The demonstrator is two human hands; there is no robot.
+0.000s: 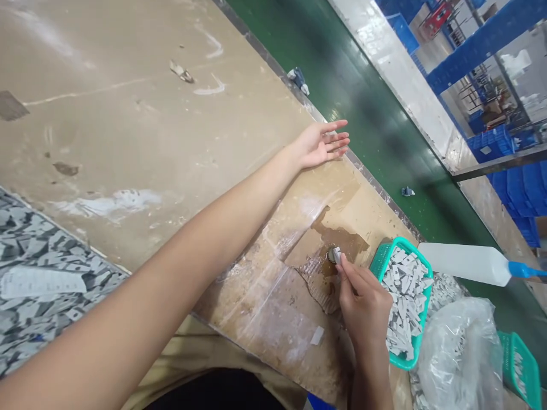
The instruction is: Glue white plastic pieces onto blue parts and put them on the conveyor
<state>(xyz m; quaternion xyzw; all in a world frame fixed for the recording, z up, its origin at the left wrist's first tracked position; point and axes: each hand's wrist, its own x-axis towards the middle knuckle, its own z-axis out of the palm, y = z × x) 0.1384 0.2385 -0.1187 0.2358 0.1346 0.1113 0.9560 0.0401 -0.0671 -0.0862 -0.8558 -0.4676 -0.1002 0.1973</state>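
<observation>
My left hand [325, 143] lies palm up at the table's far edge, beside the green conveyor belt. Its fingers are stretched out and nothing is in them. Lower right, my right hand [363, 299] pinches a small grey-and-white plastic piece [337, 255] between thumb and fingers. That piece touches or hovers just over a small round shiny thing [330, 254] on a wet brown patch [348, 242] of the table board. Close beside my right hand stands a green basket [376, 263] filled with similar grey-and-white pieces [405, 296].
A white squeeze bottle with a blue nozzle [465, 263] lies past the basket. Nearby are a clear plastic bag [459, 347] and another green basket [526, 364]. Small assembled parts [298, 81] sit by the green belt [363, 114]. Many grey pieces [38, 245] fill the left side.
</observation>
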